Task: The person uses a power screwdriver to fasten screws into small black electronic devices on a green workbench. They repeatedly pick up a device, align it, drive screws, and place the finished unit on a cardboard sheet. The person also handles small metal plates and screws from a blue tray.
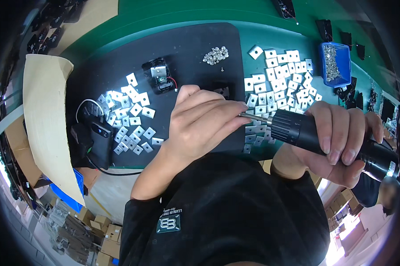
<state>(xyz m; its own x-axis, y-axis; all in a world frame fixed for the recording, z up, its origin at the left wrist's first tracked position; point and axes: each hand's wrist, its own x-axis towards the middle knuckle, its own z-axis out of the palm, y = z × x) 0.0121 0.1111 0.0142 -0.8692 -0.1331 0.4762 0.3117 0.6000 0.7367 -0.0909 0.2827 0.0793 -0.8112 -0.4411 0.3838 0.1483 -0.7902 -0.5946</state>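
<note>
"What's closest in your view?"

"Nearest I have the right hand (337, 137), its grip wrapped around a black electric screwdriver (295, 128) that points left. The left hand (200, 117) has its grip pinched at the tip of the metal bit (260, 118); I can't tell whether anything else sits in that pinch."

"And just past the hands?"

"Off to the left I see a black device (101, 142), then a loose scatter of pale metal plates (137, 109) with holes, on a black mat (191, 48). A larger spread of plates (271, 73) lies to the right of the mat, on the green table (275, 36)."

"Farther out?"

"I've got a black housing (163, 85) on the mat, with a red wire (173, 81) at its right side. Beyond it, to the right, is a small heap of screws (215, 56). Over at the table's right side I see a blue bin (345, 64) of small metal parts (331, 64)."
</note>
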